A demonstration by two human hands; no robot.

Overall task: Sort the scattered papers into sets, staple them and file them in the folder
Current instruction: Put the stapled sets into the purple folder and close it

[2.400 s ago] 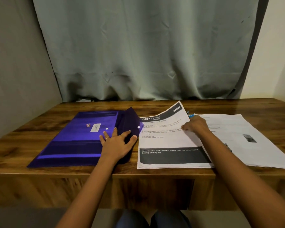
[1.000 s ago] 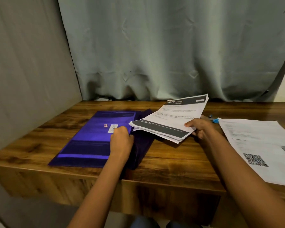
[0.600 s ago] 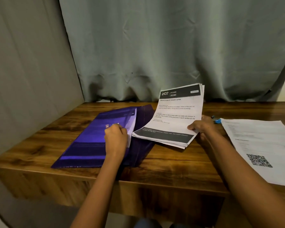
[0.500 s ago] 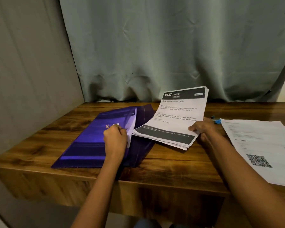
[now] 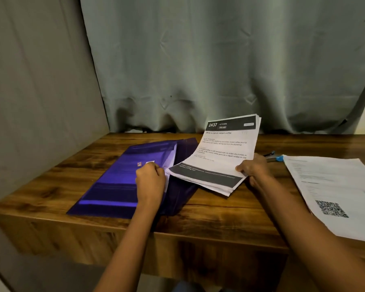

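The left hand [image 5: 150,178] is curled on the front cover of the purple folder [image 5: 114,186], pinching its open edge and holding it up, so a pale sheet shows in the mouth. The right hand [image 5: 254,168] grips the stapled set [image 5: 219,157] by its right edge, thumb on top, at 3 o'clock from the folder. A couple of seconds ago this set lay flat on the surface [image 5: 209,213] and the left hand lay flat on the folder flap. Now the set is off the wood and tilted up, with its near left corner right at the folder mouth beside the left knuckles. Whether that corner is inside, the hand hides.

The dark flap lies open under the set. A stapler [image 5: 272,157] with a blue end peeks out at 2 o'clock from the right hand, partly hidden by it. Loose papers [image 5: 335,186] with a QR code lie at 3 o'clock, well apart. A grey curtain [image 5: 219,60] hangs at 12 o'clock.
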